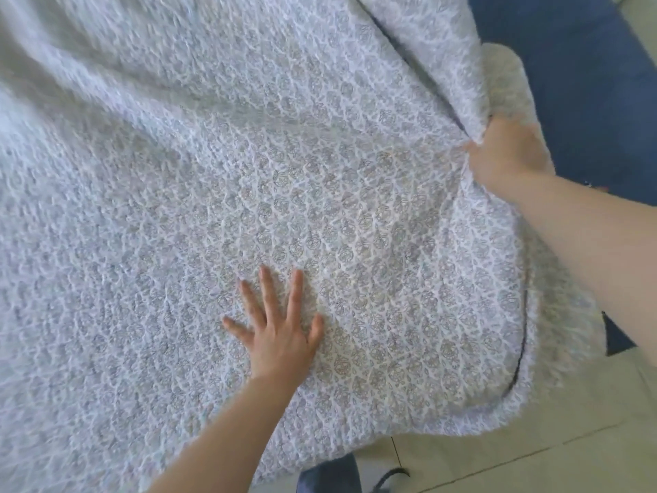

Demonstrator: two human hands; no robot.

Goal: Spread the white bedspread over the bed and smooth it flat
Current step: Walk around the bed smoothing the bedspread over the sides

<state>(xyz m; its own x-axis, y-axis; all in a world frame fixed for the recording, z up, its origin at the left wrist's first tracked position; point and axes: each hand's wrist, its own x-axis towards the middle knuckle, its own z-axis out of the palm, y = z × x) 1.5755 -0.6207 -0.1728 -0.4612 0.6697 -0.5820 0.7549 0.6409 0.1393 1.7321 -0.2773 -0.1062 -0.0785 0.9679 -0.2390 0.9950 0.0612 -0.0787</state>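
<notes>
The white bedspread point(249, 154) covers nearly the whole view, its patterned weave rumpled into long folds toward ten o'clock. At six o'clock the left hand point(281, 336) lies palm down on it, fingers spread wide, gripping nothing. At three o'clock the right hand point(505, 161) is closed around a bunched fold of the bedspread's edge, lifting it. Beyond that edge, blue fabric point(586, 101) shows at two o'clock and pale floor tiles point(533, 439) at five.

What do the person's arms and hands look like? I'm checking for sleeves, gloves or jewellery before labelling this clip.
Both forearms are bare, with no sleeve reaching into view. The left hand wears no glove, ring or watch. The right hand is also ungloved, with nothing on the wrist; its fingers are hidden.
</notes>
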